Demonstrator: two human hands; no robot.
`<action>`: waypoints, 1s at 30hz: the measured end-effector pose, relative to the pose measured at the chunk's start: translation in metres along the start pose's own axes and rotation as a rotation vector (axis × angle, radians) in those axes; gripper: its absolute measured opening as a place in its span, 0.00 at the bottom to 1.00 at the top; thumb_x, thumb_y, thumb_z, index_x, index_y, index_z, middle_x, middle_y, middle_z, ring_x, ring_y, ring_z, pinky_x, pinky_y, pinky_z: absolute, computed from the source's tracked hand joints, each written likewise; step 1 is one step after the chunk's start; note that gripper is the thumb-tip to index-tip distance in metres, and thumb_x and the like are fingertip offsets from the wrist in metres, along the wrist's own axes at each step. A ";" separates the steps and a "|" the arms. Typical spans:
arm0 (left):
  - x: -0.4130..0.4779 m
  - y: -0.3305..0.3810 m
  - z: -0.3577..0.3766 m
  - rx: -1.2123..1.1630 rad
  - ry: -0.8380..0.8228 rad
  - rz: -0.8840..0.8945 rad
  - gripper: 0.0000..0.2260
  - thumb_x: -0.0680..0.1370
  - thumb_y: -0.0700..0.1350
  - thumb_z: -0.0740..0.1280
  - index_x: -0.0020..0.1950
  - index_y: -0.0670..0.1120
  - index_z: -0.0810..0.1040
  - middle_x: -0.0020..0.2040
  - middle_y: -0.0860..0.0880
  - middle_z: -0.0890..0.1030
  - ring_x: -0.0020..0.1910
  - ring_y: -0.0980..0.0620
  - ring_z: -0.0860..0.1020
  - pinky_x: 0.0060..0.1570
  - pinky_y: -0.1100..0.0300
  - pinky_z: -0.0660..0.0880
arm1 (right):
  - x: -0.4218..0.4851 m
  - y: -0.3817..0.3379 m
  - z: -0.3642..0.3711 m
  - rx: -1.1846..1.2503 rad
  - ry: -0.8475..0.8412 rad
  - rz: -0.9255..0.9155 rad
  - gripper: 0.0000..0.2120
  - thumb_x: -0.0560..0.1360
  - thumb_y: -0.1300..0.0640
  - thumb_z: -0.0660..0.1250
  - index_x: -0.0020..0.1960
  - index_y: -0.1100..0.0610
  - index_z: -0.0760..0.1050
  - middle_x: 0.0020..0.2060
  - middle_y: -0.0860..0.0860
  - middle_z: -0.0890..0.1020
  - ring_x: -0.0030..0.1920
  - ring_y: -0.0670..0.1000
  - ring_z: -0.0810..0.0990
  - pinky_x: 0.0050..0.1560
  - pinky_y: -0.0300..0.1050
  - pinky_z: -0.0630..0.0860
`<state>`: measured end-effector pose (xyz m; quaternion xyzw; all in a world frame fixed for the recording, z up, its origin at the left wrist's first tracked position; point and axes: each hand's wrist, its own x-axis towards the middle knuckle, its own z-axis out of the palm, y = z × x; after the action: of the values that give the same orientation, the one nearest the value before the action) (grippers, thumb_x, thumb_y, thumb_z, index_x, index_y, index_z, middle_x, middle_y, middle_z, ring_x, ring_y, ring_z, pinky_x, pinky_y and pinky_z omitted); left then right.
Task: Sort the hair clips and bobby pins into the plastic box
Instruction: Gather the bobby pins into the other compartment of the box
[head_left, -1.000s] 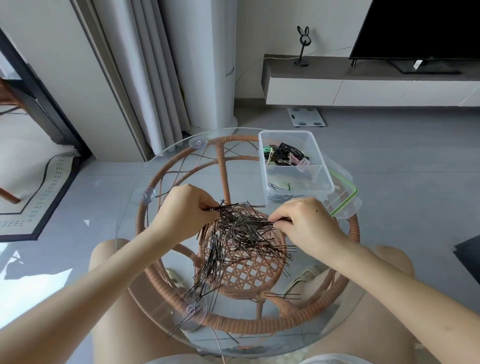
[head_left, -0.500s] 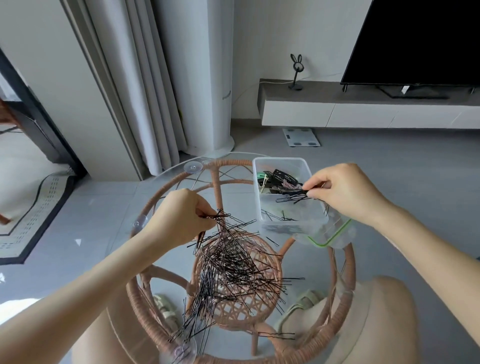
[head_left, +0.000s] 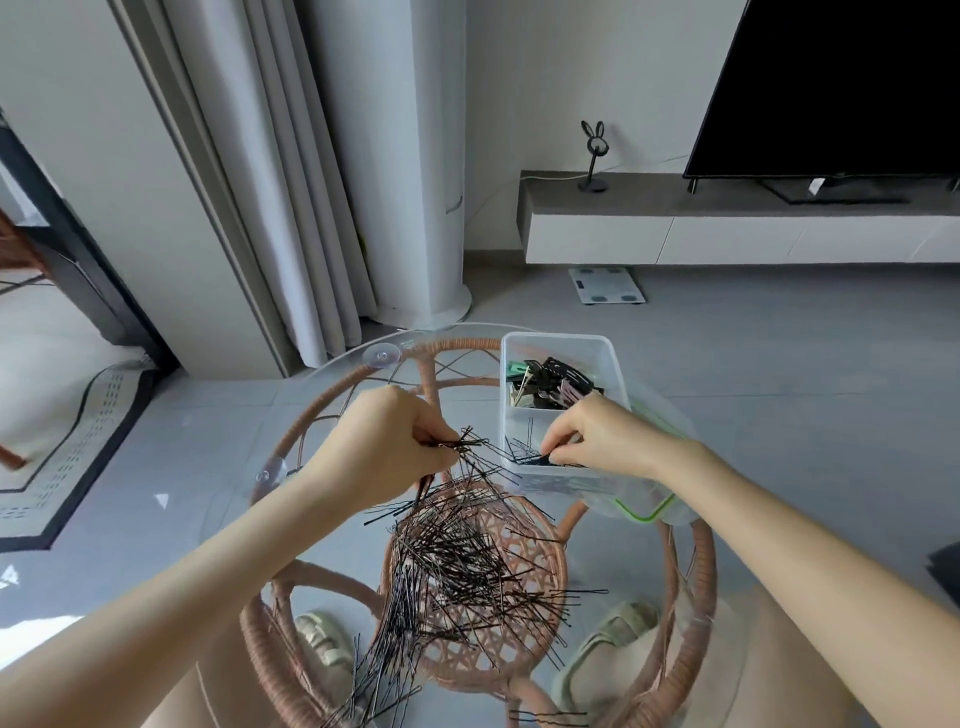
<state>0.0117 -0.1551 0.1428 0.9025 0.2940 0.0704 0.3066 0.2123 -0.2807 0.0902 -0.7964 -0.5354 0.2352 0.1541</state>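
Note:
A big heap of black bobby pins (head_left: 467, 566) lies on the round glass table (head_left: 332, 384). At the table's far right stands the clear plastic box (head_left: 558, 340), split in two. Its far compartment holds hair clips (head_left: 553, 382); the near one holds a few bobby pins (head_left: 522, 447). My right hand (head_left: 597, 441) is down in the near compartment, pinching a small bunch of bobby pins. My left hand (head_left: 387, 441) is left of the box at the heap's far edge, its fingers closed on another bunch of pins.
The box's lid with a green rim (head_left: 647, 512) lies under the box at the table's right edge. A rattan frame (head_left: 691, 597) shows through the glass. Beyond are a curtain (head_left: 270, 182), a white column (head_left: 415, 156), a TV bench (head_left: 727, 223) and floor scales (head_left: 608, 285).
My right hand carried pins from the heap to the box, first over the far compartment, then down into the near one. My left hand stayed at the heap, holding pins. The camera tilted up.

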 end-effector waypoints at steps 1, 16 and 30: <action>0.003 0.005 0.001 -0.006 -0.006 0.017 0.07 0.70 0.41 0.72 0.47 0.47 0.85 0.30 0.54 0.79 0.24 0.71 0.73 0.28 0.80 0.68 | -0.003 0.002 -0.002 0.012 0.016 0.003 0.08 0.73 0.60 0.66 0.50 0.55 0.82 0.48 0.48 0.84 0.45 0.40 0.79 0.50 0.33 0.73; 0.084 0.069 0.064 0.249 -0.093 0.305 0.08 0.72 0.38 0.66 0.46 0.42 0.84 0.43 0.43 0.85 0.42 0.44 0.81 0.45 0.56 0.79 | -0.067 0.028 -0.024 0.196 0.483 0.078 0.09 0.74 0.61 0.65 0.51 0.54 0.81 0.45 0.45 0.83 0.45 0.44 0.82 0.51 0.40 0.76; 0.097 0.052 0.072 0.054 -0.691 0.146 0.14 0.77 0.45 0.65 0.62 0.47 0.77 0.62 0.49 0.79 0.55 0.46 0.80 0.60 0.54 0.76 | -0.063 0.017 0.003 -0.095 0.519 -0.016 0.08 0.73 0.60 0.66 0.49 0.55 0.82 0.44 0.51 0.85 0.45 0.52 0.80 0.42 0.40 0.71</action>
<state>0.1384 -0.1697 0.1114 0.8995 0.1094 -0.2253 0.3580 0.2039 -0.3453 0.0928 -0.8321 -0.4947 -0.0036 0.2506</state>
